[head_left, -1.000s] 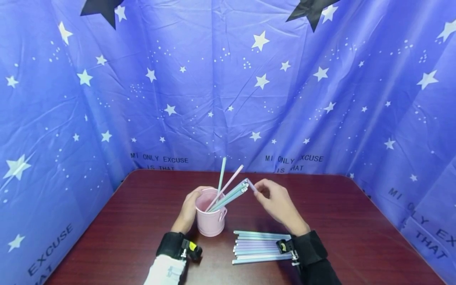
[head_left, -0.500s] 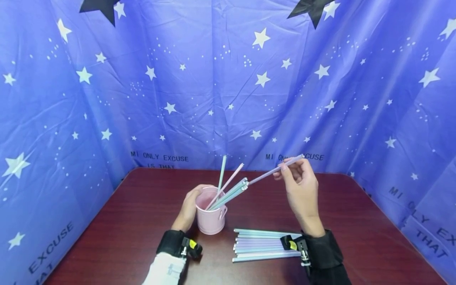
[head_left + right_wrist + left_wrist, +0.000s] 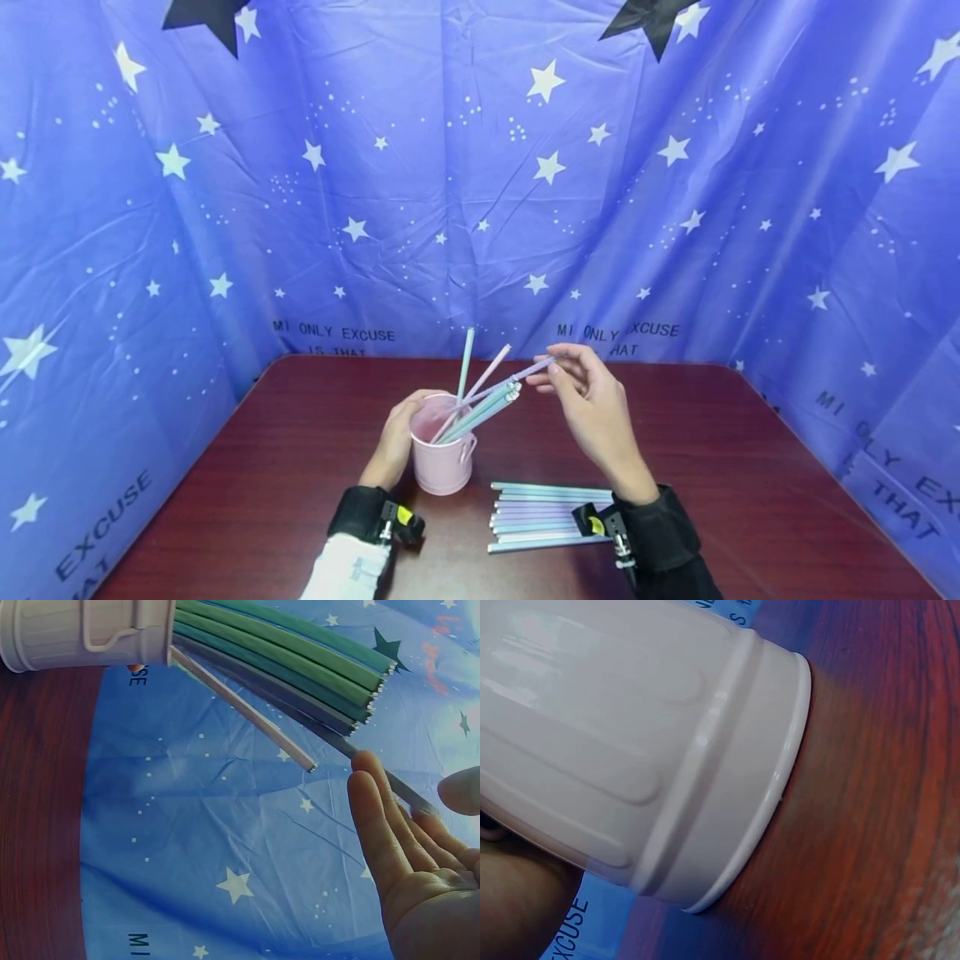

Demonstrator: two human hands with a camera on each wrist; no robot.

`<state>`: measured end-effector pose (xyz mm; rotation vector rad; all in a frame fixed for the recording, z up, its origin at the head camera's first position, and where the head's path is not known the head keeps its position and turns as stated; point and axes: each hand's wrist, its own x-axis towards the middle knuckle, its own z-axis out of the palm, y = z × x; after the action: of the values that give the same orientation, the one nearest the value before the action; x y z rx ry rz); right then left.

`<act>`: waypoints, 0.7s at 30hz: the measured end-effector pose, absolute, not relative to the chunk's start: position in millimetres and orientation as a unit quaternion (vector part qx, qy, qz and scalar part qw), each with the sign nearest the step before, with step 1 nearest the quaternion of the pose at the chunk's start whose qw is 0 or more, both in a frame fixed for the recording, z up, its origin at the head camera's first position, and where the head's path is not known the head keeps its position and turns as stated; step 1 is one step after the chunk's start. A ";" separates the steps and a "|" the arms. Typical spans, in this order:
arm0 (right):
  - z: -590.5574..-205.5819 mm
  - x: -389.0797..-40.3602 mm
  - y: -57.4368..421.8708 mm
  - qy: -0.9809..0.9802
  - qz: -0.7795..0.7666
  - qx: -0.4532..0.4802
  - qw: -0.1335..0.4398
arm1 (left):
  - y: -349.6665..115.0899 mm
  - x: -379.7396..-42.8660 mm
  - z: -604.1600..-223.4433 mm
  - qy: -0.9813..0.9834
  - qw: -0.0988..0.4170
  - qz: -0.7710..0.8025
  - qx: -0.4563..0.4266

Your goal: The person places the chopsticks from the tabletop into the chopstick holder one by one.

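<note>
A small pink bucket [image 3: 442,465] stands on the table, with a handle loop on its right side. My left hand [image 3: 395,440] grips it from the left, fingers round the rim. Leaning out of it are a bundle of green-blue sticks [image 3: 483,413], a pink stick [image 3: 491,369] and a separate mint stick [image 3: 467,362]. To the upper right, my right hand [image 3: 596,408] pinches the top end of a slim purple stick [image 3: 525,372]. That stick slants down left over the bundle to the bucket's mouth; its lower end is hidden. In the right wrist view the bundle's ends [image 3: 379,690] look silvery.
A flat row of blue, purple and white sticks [image 3: 540,518] lies on the table right of the bucket, partly covered by the right wrist camera [image 3: 592,520]. The dark red table [image 3: 300,467] is backed by a blue star-printed curtain [image 3: 420,183].
My right hand first drew right and up, showing more of the purple stick, then came back left, bringing the stick's lower end to the bucket. My left hand and the bucket stayed put.
</note>
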<state>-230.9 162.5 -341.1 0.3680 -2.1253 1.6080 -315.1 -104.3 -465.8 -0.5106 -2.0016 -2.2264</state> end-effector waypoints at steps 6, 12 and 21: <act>-344.3 -233.9 162.9 -0.801 0.546 0.116 0.215 | -104.1 -315.8 -465.0 -0.660 0.046 -0.731 -0.168; -352.2 -236.9 165.4 -0.885 0.422 0.107 0.167 | -103.4 -315.8 -465.1 -0.655 0.052 -0.735 -0.169; -372.8 -237.1 167.3 -0.936 0.267 0.227 -0.039 | -104.4 -315.0 -467.4 -0.655 0.068 -0.730 -0.181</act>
<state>-237.1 167.3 -372.8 0.7309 -3.0141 0.8607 -315.0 -104.4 -467.4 -0.5437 -1.9738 -2.2000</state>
